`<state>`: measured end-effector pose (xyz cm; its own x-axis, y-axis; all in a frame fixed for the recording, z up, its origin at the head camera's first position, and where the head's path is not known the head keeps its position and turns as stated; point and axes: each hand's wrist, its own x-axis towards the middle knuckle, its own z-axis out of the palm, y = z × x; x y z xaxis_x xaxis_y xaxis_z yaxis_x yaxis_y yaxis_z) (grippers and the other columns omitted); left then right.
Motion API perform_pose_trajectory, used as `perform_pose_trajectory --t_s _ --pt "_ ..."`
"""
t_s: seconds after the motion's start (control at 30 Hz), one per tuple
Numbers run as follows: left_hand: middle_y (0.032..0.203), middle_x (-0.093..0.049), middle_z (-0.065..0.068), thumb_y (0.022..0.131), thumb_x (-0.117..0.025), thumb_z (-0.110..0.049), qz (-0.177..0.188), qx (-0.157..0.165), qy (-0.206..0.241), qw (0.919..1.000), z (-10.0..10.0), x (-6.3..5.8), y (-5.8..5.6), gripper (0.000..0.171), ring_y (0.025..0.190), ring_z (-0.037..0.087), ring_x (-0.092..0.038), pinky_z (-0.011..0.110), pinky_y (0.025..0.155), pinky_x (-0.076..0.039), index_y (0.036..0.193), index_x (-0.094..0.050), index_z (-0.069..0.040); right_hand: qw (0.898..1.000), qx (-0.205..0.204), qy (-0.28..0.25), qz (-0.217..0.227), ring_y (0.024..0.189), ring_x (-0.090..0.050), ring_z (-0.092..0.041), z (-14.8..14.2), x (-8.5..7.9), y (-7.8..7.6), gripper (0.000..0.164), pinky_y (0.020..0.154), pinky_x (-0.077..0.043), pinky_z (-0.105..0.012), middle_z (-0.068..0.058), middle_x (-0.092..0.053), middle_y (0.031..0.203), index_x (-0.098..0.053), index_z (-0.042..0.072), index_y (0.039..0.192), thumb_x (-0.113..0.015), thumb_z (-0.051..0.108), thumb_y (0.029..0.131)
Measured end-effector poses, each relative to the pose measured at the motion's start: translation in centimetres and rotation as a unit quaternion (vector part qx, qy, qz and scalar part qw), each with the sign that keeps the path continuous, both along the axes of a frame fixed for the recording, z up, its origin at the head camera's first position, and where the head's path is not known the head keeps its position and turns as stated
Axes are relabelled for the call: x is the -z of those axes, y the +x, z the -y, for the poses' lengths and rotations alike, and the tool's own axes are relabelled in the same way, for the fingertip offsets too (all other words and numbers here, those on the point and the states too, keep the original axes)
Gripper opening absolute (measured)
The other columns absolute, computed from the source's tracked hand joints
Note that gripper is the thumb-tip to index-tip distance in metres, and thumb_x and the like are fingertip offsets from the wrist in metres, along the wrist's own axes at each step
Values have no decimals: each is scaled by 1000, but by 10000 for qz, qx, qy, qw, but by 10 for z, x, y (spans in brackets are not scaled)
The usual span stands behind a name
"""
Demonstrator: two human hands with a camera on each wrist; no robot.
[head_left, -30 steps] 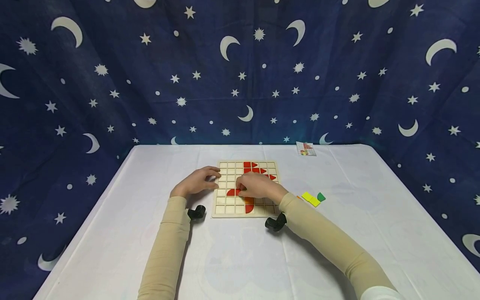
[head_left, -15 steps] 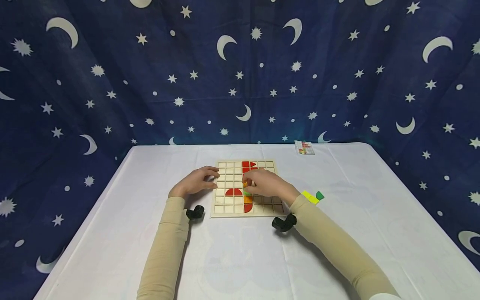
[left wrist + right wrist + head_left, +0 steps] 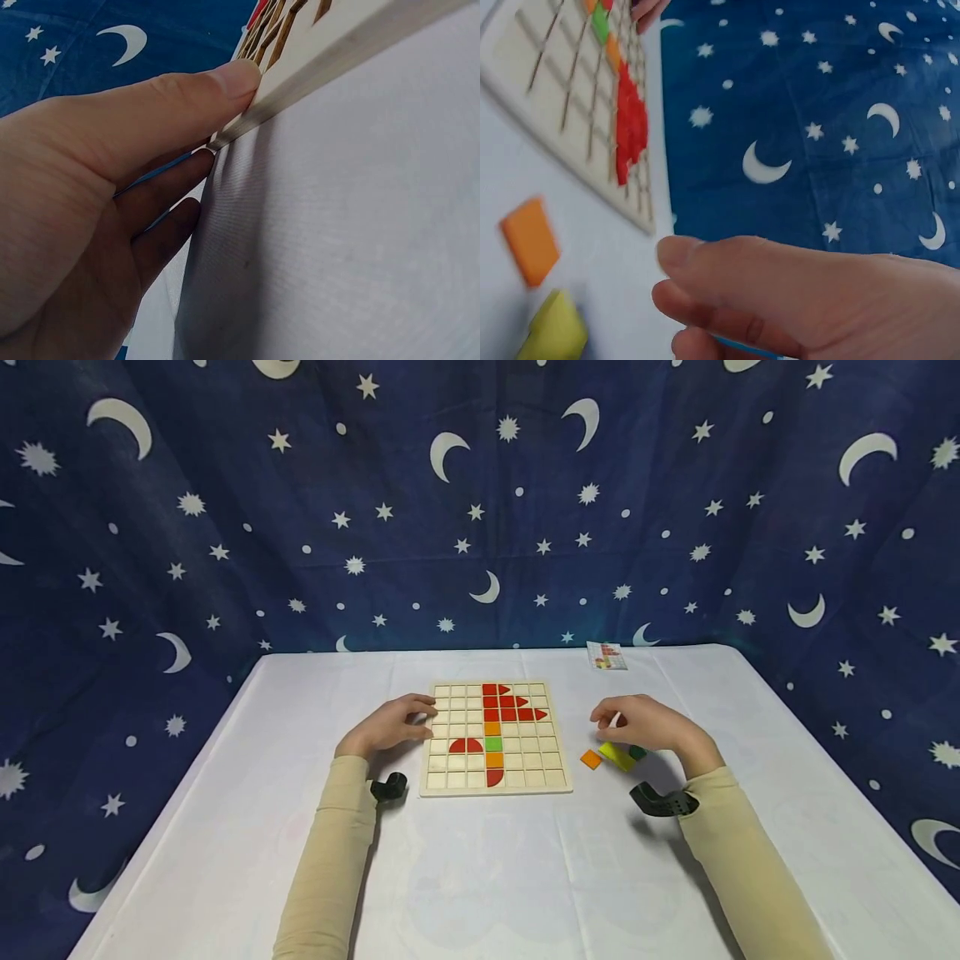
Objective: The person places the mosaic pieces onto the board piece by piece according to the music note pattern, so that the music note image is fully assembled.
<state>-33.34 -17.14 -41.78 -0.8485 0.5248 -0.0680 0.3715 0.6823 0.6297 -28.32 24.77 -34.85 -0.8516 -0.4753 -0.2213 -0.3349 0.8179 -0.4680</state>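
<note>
A wooden grid board (image 3: 453,783) lies flat on the table, bearing red, orange and green tiles in some cells. My left hand (image 3: 393,724) rests at its left edge; in the left wrist view the thumb (image 3: 238,79) touches the board's edge while the other fingers extend beside it. To the right of the board, my right hand (image 3: 648,724) hovers over the loose pieces with nothing between its fingers. Below it lie an orange square tile (image 3: 591,760), yellow tiles (image 3: 617,757) side by side, and a green piece (image 3: 637,752) partly hidden by the hand.
A printed pattern card (image 3: 607,656) lies near the table's back edge. White cloth covers the table (image 3: 480,877). A dark blue curtain (image 3: 360,485) with moons and stars hangs behind and on both sides.
My right hand has moved from the board to the right, over the loose pieces. An orange tile now sits uncovered above the green one in the grid. My left hand has stayed at the edge.
</note>
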Motion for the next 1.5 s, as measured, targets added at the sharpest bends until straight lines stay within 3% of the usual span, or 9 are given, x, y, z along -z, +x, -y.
perform_pose_trajectory --t_s 0.2,0.43,0.67,0.97,1.5 --pt "147 -45 13 90 -72 -20 -53 70 72 9999 1 2 0 45 140 33 -35 48 116 -28 130 -61 -3 9988 -145 114 448 84 -55 -18 -8 12 5 33 73 -51 -31 -3 -63 100 -66 7 118 -73 11 86" --pt "148 -45 13 91 -71 -20 -18 57 57 10000 0 -1 2 44 140 33 -36 48 115 -29 130 -61 -3 9987 -405 73 308 83 -50 -19 -8 29 5 32 73 -46 -31 -2 -58 97 -69 12 114 -76 11 83" --pt "148 -45 13 91 -71 -19 -13 68 51 10000 -1 -2 3 45 140 34 -35 48 115 -29 130 -61 -2 9980 -630 -53 77 82 -51 -20 -6 32 7 24 73 -47 -30 -1 -58 97 -70 12 105 -75 8 83" --pt "148 -44 13 90 -71 -19 -26 52 52 10000 1 -1 3 44 140 34 -35 49 115 -29 130 -61 -2 9982 -585 -46 -90 81 -51 -18 -3 35 6 17 72 -47 -30 0 -59 94 -70 11 99 -76 9 83" --pt "147 -45 13 91 -71 -18 13 -25 17 10000 -2 -2 5 43 140 33 -36 47 115 -30 130 -61 -2 9991 -339 -128 -211 77 -51 -14 8 34 -1 20 67 -48 -28 2 -61 94 -67 10 106 -72 18 88"
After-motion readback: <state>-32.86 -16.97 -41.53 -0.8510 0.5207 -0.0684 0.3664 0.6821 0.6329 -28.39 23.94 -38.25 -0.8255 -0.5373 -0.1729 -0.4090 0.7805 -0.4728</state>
